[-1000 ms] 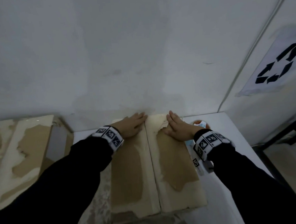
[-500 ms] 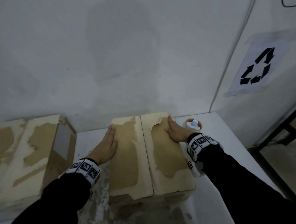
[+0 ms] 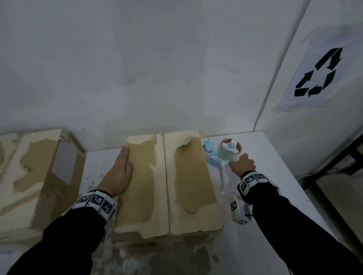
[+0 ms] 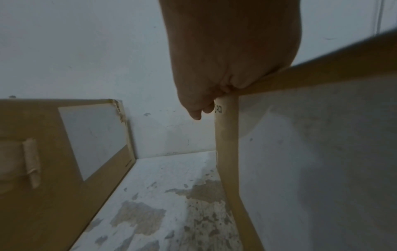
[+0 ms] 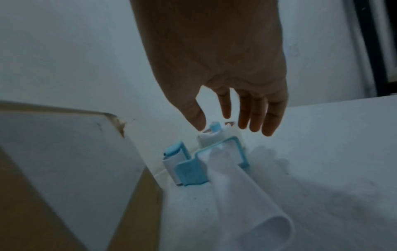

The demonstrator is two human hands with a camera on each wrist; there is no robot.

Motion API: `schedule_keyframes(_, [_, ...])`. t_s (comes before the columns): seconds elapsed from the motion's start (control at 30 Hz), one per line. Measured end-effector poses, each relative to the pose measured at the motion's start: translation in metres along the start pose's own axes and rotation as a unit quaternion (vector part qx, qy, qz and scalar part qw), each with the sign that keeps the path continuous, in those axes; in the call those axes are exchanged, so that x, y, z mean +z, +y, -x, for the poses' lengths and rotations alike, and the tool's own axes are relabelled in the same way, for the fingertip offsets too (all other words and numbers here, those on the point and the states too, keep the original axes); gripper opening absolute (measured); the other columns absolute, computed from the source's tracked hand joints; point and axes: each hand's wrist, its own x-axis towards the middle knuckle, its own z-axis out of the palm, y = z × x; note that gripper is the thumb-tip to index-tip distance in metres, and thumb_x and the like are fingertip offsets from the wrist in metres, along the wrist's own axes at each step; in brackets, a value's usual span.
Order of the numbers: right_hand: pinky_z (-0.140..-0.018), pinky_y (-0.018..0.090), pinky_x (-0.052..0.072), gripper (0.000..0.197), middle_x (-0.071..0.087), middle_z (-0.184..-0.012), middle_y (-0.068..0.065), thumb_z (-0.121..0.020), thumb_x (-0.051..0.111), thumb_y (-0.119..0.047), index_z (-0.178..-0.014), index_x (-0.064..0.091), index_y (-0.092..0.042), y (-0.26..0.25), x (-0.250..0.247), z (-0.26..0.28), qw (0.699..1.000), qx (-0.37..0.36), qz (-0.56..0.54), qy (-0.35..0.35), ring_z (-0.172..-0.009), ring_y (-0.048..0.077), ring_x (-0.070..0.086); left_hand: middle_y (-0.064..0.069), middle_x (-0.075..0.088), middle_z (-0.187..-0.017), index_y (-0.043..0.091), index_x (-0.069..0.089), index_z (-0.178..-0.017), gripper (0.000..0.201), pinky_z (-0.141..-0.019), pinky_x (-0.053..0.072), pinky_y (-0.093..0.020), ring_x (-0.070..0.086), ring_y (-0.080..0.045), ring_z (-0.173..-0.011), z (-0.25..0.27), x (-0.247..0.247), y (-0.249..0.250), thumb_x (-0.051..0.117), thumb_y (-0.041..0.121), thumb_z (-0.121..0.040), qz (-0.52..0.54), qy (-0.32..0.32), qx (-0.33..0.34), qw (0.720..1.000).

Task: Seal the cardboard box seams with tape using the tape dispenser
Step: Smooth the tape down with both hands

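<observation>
The cardboard box (image 3: 164,181) stands mid-table with both top flaps down and a bare seam (image 3: 166,181) between them. My left hand (image 3: 119,174) lies flat on the left flap's outer edge, fingers straight; the left wrist view shows that hand (image 4: 225,68) pressing the box's top corner (image 4: 225,118). The white and blue tape dispenser (image 3: 225,162) lies on the table just right of the box, its tape roll (image 3: 231,150) at the far end. My right hand (image 3: 241,164) hovers over the dispenser's handle. In the right wrist view the right hand (image 5: 232,118) hangs spread above the dispenser (image 5: 214,161), holding nothing.
A second cardboard box (image 3: 28,176) with torn paper patches stands at the left. The white table (image 3: 277,195) has scuffed, stained paint near its front. White walls close the back and right side; a recycling sign (image 3: 320,74) hangs on the right wall.
Both hands slid off the far ends of the flaps. The left hand moved to the box's left edge. The right hand left the box and reached over the dispenser.
</observation>
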Motion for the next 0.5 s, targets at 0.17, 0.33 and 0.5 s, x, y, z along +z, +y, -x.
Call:
schedule_keyframes(0.17, [-0.095,0.035,0.048,0.065,0.055,-0.134,0.019,-0.084,0.068,-0.032,-0.134,0.046,0.002,0.014,0.026,-0.025,0.992,0.017,0.034,-0.120,-0.118,0.032,0.057,-0.005,0.003,-0.159,0.011,0.007,-0.150,0.052,-0.115,0.004,-0.022,0.007,-0.015,-0.146,0.000,0.002,0.000,0.023,0.022,-0.102,0.007,0.016,-0.008,1.000])
schedule_keyframes(0.33, [-0.098,0.031,0.041,0.072,0.051,-0.137,0.016,-0.082,0.071,-0.032,-0.138,0.040,0.000,0.007,0.037,-0.029,0.990,0.004,0.033,-0.139,-0.124,0.029,0.051,-0.004,0.010,-0.158,0.012,0.011,-0.150,0.051,-0.113,0.008,-0.021,0.014,-0.016,-0.145,0.005,0.002,0.008,0.024,0.022,-0.102,0.015,0.032,-0.018,0.999])
schedule_keyframes(0.5, [-0.078,0.039,0.051,0.013,0.068,-0.078,0.016,-0.070,0.060,-0.012,-0.080,0.060,-0.003,0.003,0.034,-0.036,0.977,0.024,-0.147,-0.151,-0.077,0.028,0.061,-0.005,0.015,-0.157,0.012,0.012,-0.150,0.051,-0.114,0.011,-0.022,0.018,-0.017,-0.144,0.006,0.002,0.009,0.024,0.024,-0.102,0.003,0.040,-0.024,0.999])
